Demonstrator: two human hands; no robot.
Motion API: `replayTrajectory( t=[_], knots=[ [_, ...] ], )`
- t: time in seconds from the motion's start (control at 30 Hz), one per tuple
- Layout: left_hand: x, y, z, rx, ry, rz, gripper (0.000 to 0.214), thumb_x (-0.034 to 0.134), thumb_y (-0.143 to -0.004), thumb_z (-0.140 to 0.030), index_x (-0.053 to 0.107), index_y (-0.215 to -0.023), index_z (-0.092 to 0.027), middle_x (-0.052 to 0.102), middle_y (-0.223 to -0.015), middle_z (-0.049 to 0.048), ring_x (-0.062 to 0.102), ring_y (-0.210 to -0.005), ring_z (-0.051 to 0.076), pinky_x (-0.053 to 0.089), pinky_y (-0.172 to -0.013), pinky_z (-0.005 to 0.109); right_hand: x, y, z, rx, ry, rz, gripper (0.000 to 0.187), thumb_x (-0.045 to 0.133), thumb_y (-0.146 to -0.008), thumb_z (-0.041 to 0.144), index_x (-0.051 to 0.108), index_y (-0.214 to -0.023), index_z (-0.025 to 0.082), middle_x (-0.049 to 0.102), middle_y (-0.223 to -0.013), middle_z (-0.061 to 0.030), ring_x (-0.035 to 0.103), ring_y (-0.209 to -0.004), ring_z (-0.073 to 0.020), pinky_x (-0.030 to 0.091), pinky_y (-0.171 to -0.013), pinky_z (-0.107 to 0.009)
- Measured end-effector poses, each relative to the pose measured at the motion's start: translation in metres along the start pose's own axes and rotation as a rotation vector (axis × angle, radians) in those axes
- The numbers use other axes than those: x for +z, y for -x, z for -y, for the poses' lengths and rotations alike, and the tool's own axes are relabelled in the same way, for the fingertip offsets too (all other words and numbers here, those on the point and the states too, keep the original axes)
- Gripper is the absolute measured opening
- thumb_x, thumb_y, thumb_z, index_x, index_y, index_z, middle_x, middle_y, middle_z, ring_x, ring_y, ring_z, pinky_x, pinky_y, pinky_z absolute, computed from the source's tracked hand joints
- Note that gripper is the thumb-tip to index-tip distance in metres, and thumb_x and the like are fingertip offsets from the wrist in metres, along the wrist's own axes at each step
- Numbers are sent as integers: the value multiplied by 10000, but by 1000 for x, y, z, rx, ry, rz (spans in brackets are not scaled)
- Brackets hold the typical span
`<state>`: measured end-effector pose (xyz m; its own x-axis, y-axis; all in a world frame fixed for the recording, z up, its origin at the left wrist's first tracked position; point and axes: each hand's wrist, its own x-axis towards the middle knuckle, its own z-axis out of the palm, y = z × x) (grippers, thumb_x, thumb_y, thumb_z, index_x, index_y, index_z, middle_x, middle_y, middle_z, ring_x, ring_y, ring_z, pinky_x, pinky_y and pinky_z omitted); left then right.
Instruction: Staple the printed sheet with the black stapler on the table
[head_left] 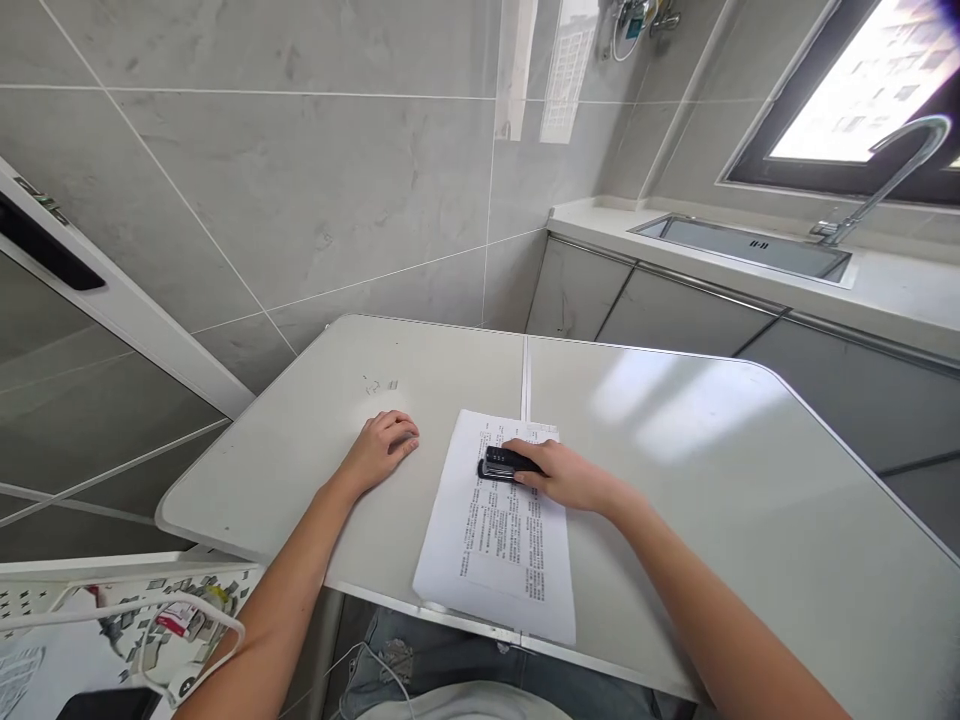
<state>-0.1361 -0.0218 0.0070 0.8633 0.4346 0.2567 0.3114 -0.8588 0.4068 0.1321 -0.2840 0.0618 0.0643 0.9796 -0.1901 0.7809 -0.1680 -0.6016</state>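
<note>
Gripping stapler (495, 464): R hand (561, 475); L hand (379, 449) half-curled.

A black stapler (501, 460) lies across printed paper (496, 545).

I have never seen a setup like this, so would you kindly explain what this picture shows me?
Gladly. There is no machine here: these are a person's bare hands, seen from a camera worn on the head, looking forward and down. A printed paper lies on the pale table. The right hand holds a black stapler over it; whether the stapler touches the page is hard to tell. The left hand rests on the table beside the paper, fingers loosely curled. Beyond the table, to the right, is a sink.
</note>
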Motion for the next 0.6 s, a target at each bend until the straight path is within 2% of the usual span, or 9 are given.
replayTrajectory(
  t=[0.1,0.23,0.3,0.4,0.47,0.6],
  knots=[
    [2,-1,8,-112,-72,-95,234,500,-1007,-341,703,-1067,-240,653,-1202,75,607,-1110,250,460,-1017,446,-3,11,-25,-40,-54,-27,434,499,-1015,391,547,-1434,289,711,-1170,-88,647,-1028,-263,503,-869,-376],
    [4,-15,22,-269,-160,-138,394,479,-1002,-377,611,-1321,-186,583,-1402,152,552,-1290,312,449,-1083,488,8,19,-49,-192,-131,-145,434,502,-1018,375,540,-1439,276,683,-1309,-87,654,-1125,-261,513,-974,-415],
    [6,-27,27,-305,-194,-108,540,449,-1015,-442,497,-1467,-151,459,-1561,190,428,-1446,344,373,-1170,520,17,19,-54,-220,-166,-239,450,521,-1011,368,507,-1453,289,660,-1358,-82,638,-1193,-264,504,-1026,-442],
    [11,-47,29,-363,-214,28,688,367,-1033,-518,344,-1581,-102,284,-1672,215,240,-1561,372,240,-1242,573,28,18,-54,-197,-220,-343,393,540,-1002,363,532,-1385,280,680,-1296,-84,656,-1153,-260,530,-993,-444],
    [17,-60,26,-400,-232,101,723,330,-1037,-540,297,-1605,-92,219,-1691,220,182,-1575,392,192,-1239,628,33,18,-52,-168,-237,-361,330,538,-1003,364,565,-1318,268,699,-1224,-83,672,-1084,-253,550,-937,-427],
    [35,-85,7,-387,-246,125,704,283,-1047,-549,298,-1614,-132,189,-1703,191,135,-1584,395,143,-1227,680,36,17,-47,-133,-262,-351,324,534,-1011,369,554,-1317,264,701,-1201,-80,670,-1063,-246,551,-905,-408]
  ],
)
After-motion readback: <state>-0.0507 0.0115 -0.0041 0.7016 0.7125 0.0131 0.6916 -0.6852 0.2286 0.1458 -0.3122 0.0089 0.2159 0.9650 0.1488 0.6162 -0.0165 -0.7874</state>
